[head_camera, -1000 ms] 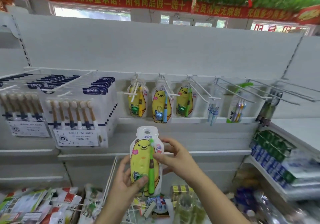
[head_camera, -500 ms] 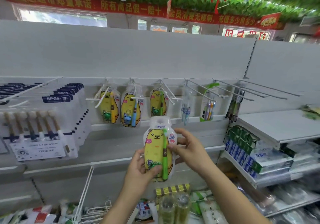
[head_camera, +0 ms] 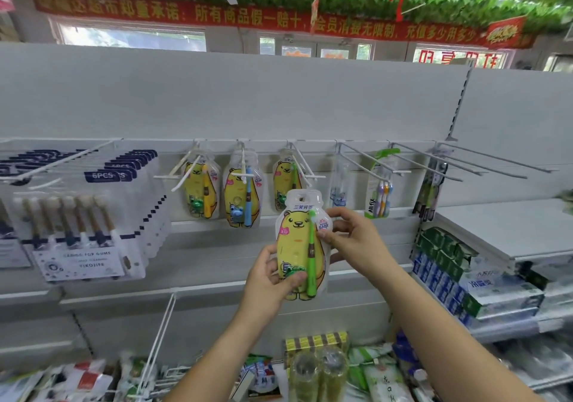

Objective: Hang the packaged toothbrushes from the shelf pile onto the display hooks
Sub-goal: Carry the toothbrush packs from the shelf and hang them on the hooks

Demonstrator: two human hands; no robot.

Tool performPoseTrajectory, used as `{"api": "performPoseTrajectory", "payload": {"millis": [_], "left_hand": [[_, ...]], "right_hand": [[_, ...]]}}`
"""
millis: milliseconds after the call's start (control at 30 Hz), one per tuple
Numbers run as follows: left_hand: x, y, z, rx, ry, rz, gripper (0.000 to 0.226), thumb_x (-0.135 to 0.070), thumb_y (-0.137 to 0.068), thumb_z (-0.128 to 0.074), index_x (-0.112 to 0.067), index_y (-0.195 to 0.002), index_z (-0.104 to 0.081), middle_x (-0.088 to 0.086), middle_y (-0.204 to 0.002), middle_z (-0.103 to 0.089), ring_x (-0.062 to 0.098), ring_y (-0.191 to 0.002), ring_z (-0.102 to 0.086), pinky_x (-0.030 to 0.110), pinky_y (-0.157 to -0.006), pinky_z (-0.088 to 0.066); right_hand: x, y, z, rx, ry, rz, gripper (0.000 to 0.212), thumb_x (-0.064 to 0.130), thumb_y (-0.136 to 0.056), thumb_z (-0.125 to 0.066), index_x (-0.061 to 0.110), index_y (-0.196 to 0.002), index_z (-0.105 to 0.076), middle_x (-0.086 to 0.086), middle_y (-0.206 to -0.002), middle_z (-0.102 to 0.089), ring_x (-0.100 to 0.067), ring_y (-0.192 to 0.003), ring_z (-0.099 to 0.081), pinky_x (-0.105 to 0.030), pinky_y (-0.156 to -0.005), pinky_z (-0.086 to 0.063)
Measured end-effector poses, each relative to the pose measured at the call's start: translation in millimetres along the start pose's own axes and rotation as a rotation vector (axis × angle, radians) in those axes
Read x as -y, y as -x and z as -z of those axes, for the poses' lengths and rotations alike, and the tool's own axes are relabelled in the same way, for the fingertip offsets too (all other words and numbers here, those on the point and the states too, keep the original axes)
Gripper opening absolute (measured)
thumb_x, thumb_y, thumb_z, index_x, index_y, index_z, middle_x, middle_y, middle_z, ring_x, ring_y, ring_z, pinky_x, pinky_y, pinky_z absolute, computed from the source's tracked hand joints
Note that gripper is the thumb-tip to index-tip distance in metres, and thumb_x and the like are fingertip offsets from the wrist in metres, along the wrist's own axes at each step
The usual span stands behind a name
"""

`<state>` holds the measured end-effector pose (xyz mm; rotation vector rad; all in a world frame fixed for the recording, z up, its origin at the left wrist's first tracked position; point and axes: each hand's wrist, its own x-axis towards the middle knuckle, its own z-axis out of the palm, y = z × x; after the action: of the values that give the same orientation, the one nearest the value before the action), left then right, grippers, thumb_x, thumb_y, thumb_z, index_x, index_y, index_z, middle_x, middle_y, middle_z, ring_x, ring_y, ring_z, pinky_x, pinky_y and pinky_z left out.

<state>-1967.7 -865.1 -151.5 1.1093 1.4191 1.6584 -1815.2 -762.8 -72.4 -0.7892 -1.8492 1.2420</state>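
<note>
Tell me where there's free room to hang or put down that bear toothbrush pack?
Free: the long hooks right of the All-fix pack, bare out front; the white shelf above the toothpaste boxes. Crowded: the 6PCS packs at left, the goods pile below.

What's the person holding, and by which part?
A bear-print toothbrush pack: the left hand pinches its lower part, and the right hand grips its upper right edge.

White shelving [head_camera: 248, 97] spans the frame. Three bear toothbrush packs [head_camera: 240, 190] hang from hooks [head_camera: 302, 161] at centre, six-piece brush packs [head_camera: 80, 231] at left; toothpaste boxes [head_camera: 449, 265] sit on the lower right shelf [head_camera: 508, 327].
</note>
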Motion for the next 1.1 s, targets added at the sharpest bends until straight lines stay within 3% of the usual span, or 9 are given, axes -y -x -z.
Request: {"api": "performPoseTrajectory", "payload": {"millis": [133, 267, 433, 767, 933, 1100], "left_hand": [[-3.4, -4.5, -1.3, 0.022, 0.007, 0.002, 0.055, -0.005, -0.079, -0.083, -0.020, -0.123, -0.054, 0.002, -0.111, -0.076, 0.008, -0.093, -0.074, 0.020, -0.071, -0.058], [-2.2, -6.4, -4.3, 0.016, 0.004, -0.006, 0.062, -0.022, -0.070, -0.086, -0.022, -0.124, -0.053, 0.003, -0.113, -0.076, 0.015, -0.099, -0.074, 0.032, -0.079, -0.062], [0.6, -3.1, -8.3, 0.009, 0.019, -0.016, 0.064, -0.024, -0.067, -0.087, -0.022, -0.122, -0.054, 0.003, -0.113, -0.076, 0.017, -0.101, -0.074, 0.031, -0.081, -0.061], [-9.4, 3.1, -11.1, -0.029, 0.026, -0.062, 0.061, -0.017, -0.070, -0.086, -0.025, -0.122, -0.055, 0.001, -0.112, -0.076, 0.014, -0.100, -0.074, 0.028, -0.079, -0.060], [-14.3, -11.2, -15.0, -0.062, -0.006, -0.059, 0.049, -0.006, -0.079, -0.083, -0.024, -0.117, -0.057, 0.001, -0.109, -0.076, 0.010, -0.094, -0.075, 0.022, -0.075, -0.059], [-10.2, -29.4, -18.1, -0.082, -0.037, -0.044, 0.042, -0.005, -0.085, -0.079, -0.022, -0.117, -0.060, -0.001, -0.109, -0.074, 0.006, -0.093, -0.073, 0.019, -0.074, -0.058]], "right_hand": [[-2.3, -4.8, 5.6, -0.017, 0.009, 0.027, 0.023, 0.006, -0.092, -0.069, 0.012, -0.113, -0.064, -0.016, -0.097, -0.075, -0.024, -0.083, -0.076, -0.047, -0.064, -0.064], [-5.2, -8.3, 10.0, -0.027, 0.041, 0.065, 0.024, 0.004, -0.090, -0.072, 0.007, -0.113, -0.066, -0.019, -0.096, -0.075, -0.031, -0.087, -0.075, -0.053, -0.073, -0.062], [-8.7, -8.7, 14.1, -0.017, 0.036, 0.082, 0.025, 0.004, -0.088, -0.074, 0.007, -0.112, -0.068, -0.018, -0.097, -0.076, -0.033, -0.091, -0.075, -0.049, -0.077, -0.063], [-0.2, -2.1, 18.7, -0.011, -0.045, 0.121, 0.023, 0.007, -0.088, -0.074, 0.013, -0.110, -0.068, -0.016, -0.097, -0.076, -0.029, -0.088, -0.076, -0.045, -0.072, -0.064], [6.4, -14.4, 19.1, -0.026, -0.024, 0.104, 0.023, 0.006, -0.089, -0.073, 0.010, -0.111, -0.067, -0.012, -0.092, -0.075, -0.017, -0.077, -0.075, -0.032, -0.060, -0.062], [0.6, -31.8, 16.7, -0.048, -0.017, 0.084, 0.026, 0.004, -0.087, -0.075, 0.016, -0.104, -0.060, -0.017, -0.092, -0.072, -0.030, -0.088, -0.073, -0.048, -0.071, -0.064]]}}
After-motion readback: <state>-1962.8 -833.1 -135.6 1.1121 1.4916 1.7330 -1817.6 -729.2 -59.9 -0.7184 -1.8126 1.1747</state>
